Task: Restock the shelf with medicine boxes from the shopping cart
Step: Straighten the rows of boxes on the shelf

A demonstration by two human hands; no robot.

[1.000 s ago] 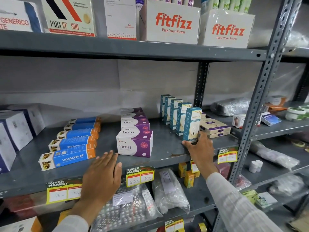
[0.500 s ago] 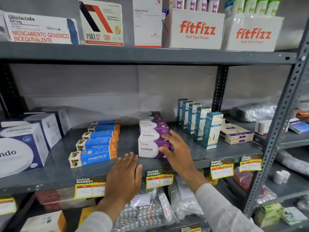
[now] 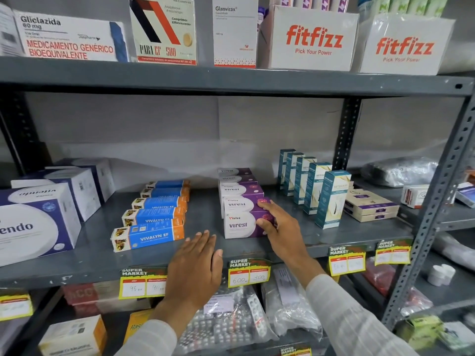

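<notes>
The left hand (image 3: 195, 263) lies flat and empty, fingers spread, on the shelf (image 3: 84, 263) edge at 6 o'clock. Beyond it, the right hand (image 3: 279, 228) cups the front Virest box's (image 3: 240, 224) right end, seemingly straightening it. Farther back, rows look mostly stocked; the cart is out of view, so what's left is unclear.

Your open lane is the bare shelf (image 3: 205, 214) strip between the Vivalyn boxes (image 3: 154, 224) and Virest boxes (image 3: 241, 204); the teal cartons (image 3: 316, 186) block the right.
</notes>
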